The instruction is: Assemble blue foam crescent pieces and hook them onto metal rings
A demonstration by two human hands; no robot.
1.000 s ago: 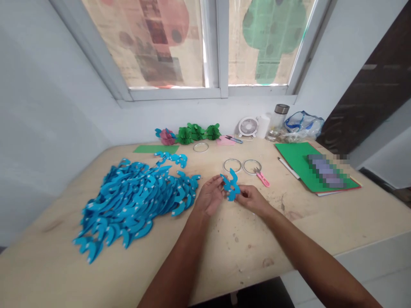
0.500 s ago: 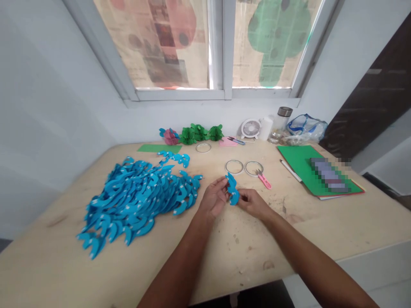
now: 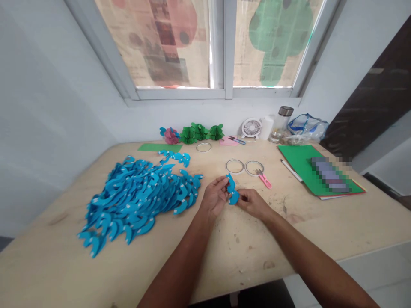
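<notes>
Between my two hands is a small blue curved paper piece (image 3: 233, 196) with white patches. My left hand (image 3: 214, 196) pinches its upper left part, fingers and thumb closed. From the other side my right hand (image 3: 253, 202) grips the lower right edge, its fingertips partly hidden behind the paper. A large heap of similar blue curved pieces (image 3: 138, 196) lies to the left of my hands. Just beyond my hands are two rolls of tape (image 3: 234, 160) side by side, with pink-handled thread snips (image 3: 265, 179) touching the right one.
Along the wall stand green paper figures (image 3: 199, 131), a pink and blue one (image 3: 171, 135), a white fan (image 3: 251, 128) and a glass bottle (image 3: 282, 122). At right lie a green folder (image 3: 297, 158) and a pen (image 3: 290, 170). A green paper strip (image 3: 156, 147) lies at back left.
The blue piece has shifted slightly in my fingers, its lower part turning a little. Both hands stay in nearly the same place.
</notes>
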